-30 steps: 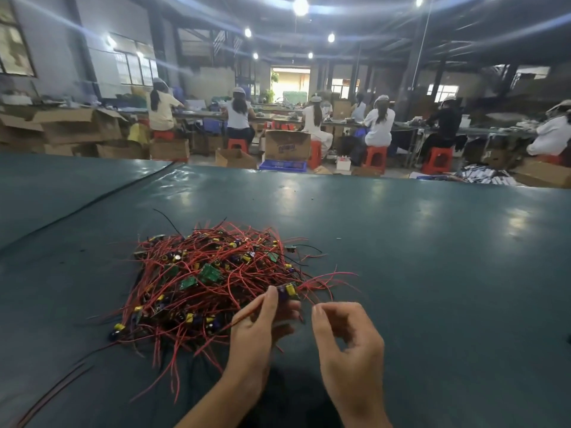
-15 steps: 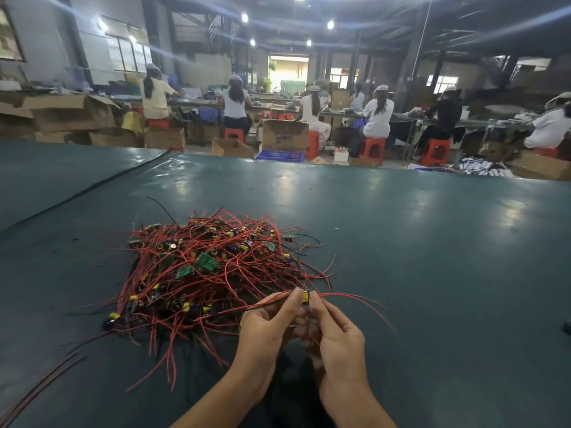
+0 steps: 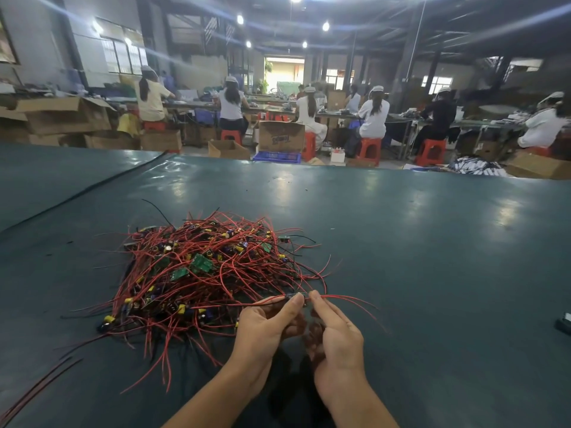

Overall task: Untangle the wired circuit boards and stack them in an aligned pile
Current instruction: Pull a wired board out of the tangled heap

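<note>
Both hands low centre, close together, backs toward camera. Left hand (image 3: 265,329): bare left forearm (image 3: 213,400) runs up from lower left, wrist near straight, leading fingers stretched forward, tips pinching wired board (image 3: 302,294), other fingers curled beneath. Right hand (image 3: 336,338) just beside it: right forearm (image 3: 355,406) rises from bottom edge, forefinger extended, tip nipping same board from right side, remaining fingers tucked toward palm. Fingertips of two hands almost touching; lower fingers of both meet between palms, in shadow, exact lie unclear
</note>
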`<move>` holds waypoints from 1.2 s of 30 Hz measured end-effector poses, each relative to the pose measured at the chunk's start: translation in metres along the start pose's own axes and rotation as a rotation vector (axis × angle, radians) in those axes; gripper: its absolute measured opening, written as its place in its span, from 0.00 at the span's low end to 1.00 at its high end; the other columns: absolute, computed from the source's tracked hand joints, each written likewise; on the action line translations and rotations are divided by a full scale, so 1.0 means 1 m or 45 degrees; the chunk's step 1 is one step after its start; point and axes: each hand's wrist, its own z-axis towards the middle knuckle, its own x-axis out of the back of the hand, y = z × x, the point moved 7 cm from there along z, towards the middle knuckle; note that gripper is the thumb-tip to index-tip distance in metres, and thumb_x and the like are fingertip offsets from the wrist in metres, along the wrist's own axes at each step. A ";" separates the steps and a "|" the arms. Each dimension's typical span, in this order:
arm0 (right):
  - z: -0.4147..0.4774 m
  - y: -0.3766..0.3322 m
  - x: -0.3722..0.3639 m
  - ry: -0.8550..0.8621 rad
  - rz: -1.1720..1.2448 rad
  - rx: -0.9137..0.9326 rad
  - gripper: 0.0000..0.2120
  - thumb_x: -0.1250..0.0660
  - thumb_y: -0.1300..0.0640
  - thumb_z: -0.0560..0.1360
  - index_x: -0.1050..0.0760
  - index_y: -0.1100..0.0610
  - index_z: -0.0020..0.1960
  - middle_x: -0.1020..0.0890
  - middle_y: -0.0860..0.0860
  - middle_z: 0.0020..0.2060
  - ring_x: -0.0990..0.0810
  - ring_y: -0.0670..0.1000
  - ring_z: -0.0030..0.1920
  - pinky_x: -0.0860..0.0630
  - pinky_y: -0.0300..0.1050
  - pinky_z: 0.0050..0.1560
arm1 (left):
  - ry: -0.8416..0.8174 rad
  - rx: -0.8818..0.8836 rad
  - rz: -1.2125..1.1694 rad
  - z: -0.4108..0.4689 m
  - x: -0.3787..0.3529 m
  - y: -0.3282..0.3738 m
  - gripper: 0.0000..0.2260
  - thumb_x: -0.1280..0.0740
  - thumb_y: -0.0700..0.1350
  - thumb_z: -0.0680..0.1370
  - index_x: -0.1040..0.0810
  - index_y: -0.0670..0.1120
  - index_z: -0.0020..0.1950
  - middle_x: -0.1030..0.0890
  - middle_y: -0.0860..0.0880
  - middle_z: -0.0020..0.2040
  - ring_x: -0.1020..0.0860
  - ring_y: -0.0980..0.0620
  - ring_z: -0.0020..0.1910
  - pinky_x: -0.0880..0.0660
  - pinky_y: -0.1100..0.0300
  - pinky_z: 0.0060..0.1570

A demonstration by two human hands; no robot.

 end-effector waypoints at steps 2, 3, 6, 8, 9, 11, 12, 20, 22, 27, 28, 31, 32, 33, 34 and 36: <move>0.001 -0.004 0.001 0.022 0.010 -0.008 0.05 0.25 0.63 0.71 0.17 0.62 0.45 0.14 0.62 0.38 0.15 0.59 0.33 0.20 0.45 0.28 | 0.011 0.005 -0.012 0.000 0.000 0.000 0.11 0.24 0.49 0.64 0.15 0.41 0.37 0.18 0.44 0.34 0.20 0.52 0.32 0.23 0.65 0.33; 0.002 -0.005 0.002 0.032 0.003 -0.010 0.04 0.25 0.62 0.70 0.16 0.62 0.45 0.14 0.61 0.38 0.15 0.58 0.33 0.20 0.45 0.28 | 0.015 0.009 -0.013 0.000 0.000 0.000 0.10 0.24 0.48 0.64 0.15 0.41 0.37 0.18 0.44 0.34 0.20 0.52 0.31 0.23 0.65 0.33; 0.006 -0.011 0.008 0.097 -0.007 0.014 0.03 0.24 0.61 0.71 0.17 0.60 0.42 0.17 0.52 0.29 0.19 0.48 0.25 0.26 0.38 0.22 | 0.038 0.013 -0.033 0.000 0.002 0.001 0.11 0.25 0.47 0.65 0.16 0.39 0.39 0.19 0.43 0.33 0.20 0.52 0.31 0.23 0.65 0.31; 0.011 -0.017 0.015 0.156 0.003 0.043 0.03 0.24 0.61 0.71 0.18 0.59 0.40 0.23 0.46 0.23 0.27 0.43 0.20 0.31 0.35 0.19 | 0.052 0.003 -0.026 0.000 0.003 0.003 0.12 0.25 0.47 0.64 0.17 0.38 0.39 0.19 0.43 0.33 0.20 0.51 0.30 0.23 0.65 0.31; 0.012 -0.021 0.017 0.171 0.010 0.053 0.04 0.24 0.61 0.71 0.18 0.58 0.40 0.24 0.46 0.22 0.29 0.42 0.20 0.33 0.35 0.19 | 0.053 -0.001 -0.024 0.000 0.003 0.003 0.12 0.25 0.47 0.64 0.17 0.38 0.39 0.19 0.43 0.33 0.20 0.51 0.30 0.23 0.64 0.31; 0.015 -0.026 0.023 0.202 0.022 0.065 0.04 0.24 0.60 0.71 0.19 0.58 0.40 0.24 0.45 0.23 0.29 0.41 0.21 0.33 0.34 0.19 | 0.050 -0.002 -0.023 0.000 0.003 0.003 0.13 0.25 0.47 0.64 0.17 0.38 0.40 0.19 0.42 0.33 0.20 0.51 0.31 0.22 0.64 0.32; 0.016 -0.029 0.026 0.220 0.033 0.071 0.04 0.24 0.60 0.71 0.19 0.58 0.41 0.23 0.45 0.24 0.29 0.41 0.21 0.32 0.33 0.19 | 0.047 -0.002 -0.021 0.000 0.003 0.002 0.13 0.25 0.47 0.64 0.17 0.38 0.40 0.19 0.42 0.33 0.20 0.51 0.31 0.22 0.64 0.32; 0.022 -0.050 0.046 0.289 0.179 0.146 0.04 0.25 0.62 0.72 0.20 0.58 0.41 0.22 0.47 0.28 0.27 0.42 0.25 0.34 0.34 0.20 | 0.032 0.003 -0.017 -0.003 -0.002 0.004 0.14 0.25 0.47 0.65 0.18 0.36 0.41 0.18 0.42 0.33 0.19 0.51 0.31 0.22 0.64 0.33; 0.022 -0.053 0.046 0.272 0.215 0.164 0.05 0.26 0.62 0.72 0.21 0.57 0.41 0.23 0.47 0.29 0.28 0.42 0.25 0.35 0.34 0.20 | 0.025 -0.015 -0.009 -0.004 -0.002 0.007 0.15 0.25 0.48 0.64 0.18 0.36 0.41 0.18 0.42 0.33 0.19 0.51 0.31 0.22 0.63 0.33; 0.022 -0.054 0.040 0.181 0.297 0.133 0.06 0.29 0.59 0.76 0.22 0.55 0.41 0.25 0.46 0.30 0.30 0.41 0.22 0.38 0.33 0.19 | 0.010 -0.034 0.015 -0.005 -0.003 0.010 0.15 0.25 0.48 0.64 0.18 0.37 0.40 0.18 0.42 0.33 0.20 0.51 0.32 0.22 0.63 0.34; 0.022 -0.055 0.040 0.162 0.308 0.126 0.06 0.30 0.58 0.77 0.22 0.55 0.41 0.25 0.46 0.30 0.31 0.41 0.22 0.38 0.33 0.18 | 0.005 -0.037 0.017 -0.005 -0.004 0.010 0.14 0.25 0.48 0.65 0.17 0.38 0.39 0.18 0.42 0.33 0.20 0.50 0.32 0.22 0.63 0.34; 0.022 -0.058 0.040 0.143 0.314 0.123 0.06 0.31 0.57 0.78 0.20 0.56 0.43 0.25 0.45 0.28 0.30 0.41 0.22 0.37 0.33 0.19 | -0.009 -0.045 0.020 -0.007 -0.007 0.012 0.12 0.25 0.49 0.64 0.17 0.40 0.37 0.18 0.42 0.33 0.20 0.50 0.32 0.22 0.63 0.34; 0.022 -0.058 0.041 0.141 0.321 0.118 0.06 0.31 0.57 0.78 0.20 0.56 0.43 0.24 0.45 0.28 0.29 0.41 0.22 0.37 0.33 0.19 | -0.011 -0.045 0.021 -0.007 -0.007 0.012 0.12 0.25 0.49 0.64 0.17 0.40 0.37 0.18 0.42 0.33 0.19 0.51 0.32 0.22 0.63 0.34; 0.022 -0.058 0.041 0.139 0.330 0.111 0.06 0.31 0.56 0.78 0.20 0.56 0.42 0.24 0.45 0.28 0.29 0.41 0.22 0.37 0.33 0.19 | -0.010 -0.045 0.023 -0.007 -0.008 0.013 0.12 0.25 0.49 0.64 0.17 0.40 0.37 0.18 0.42 0.33 0.19 0.51 0.32 0.22 0.64 0.34; 0.022 -0.058 0.041 0.136 0.336 0.101 0.07 0.32 0.56 0.78 0.20 0.56 0.42 0.25 0.45 0.27 0.29 0.41 0.22 0.37 0.32 0.19 | -0.009 -0.045 0.022 -0.008 -0.008 0.013 0.12 0.25 0.49 0.64 0.17 0.40 0.37 0.18 0.42 0.33 0.19 0.51 0.32 0.22 0.63 0.34; 0.022 -0.058 0.041 0.125 0.341 0.088 0.08 0.32 0.56 0.78 0.21 0.56 0.41 0.25 0.45 0.25 0.30 0.41 0.21 0.37 0.32 0.19 | -0.009 -0.051 0.018 -0.008 -0.008 0.014 0.13 0.25 0.49 0.64 0.17 0.40 0.37 0.18 0.42 0.33 0.19 0.50 0.32 0.22 0.63 0.34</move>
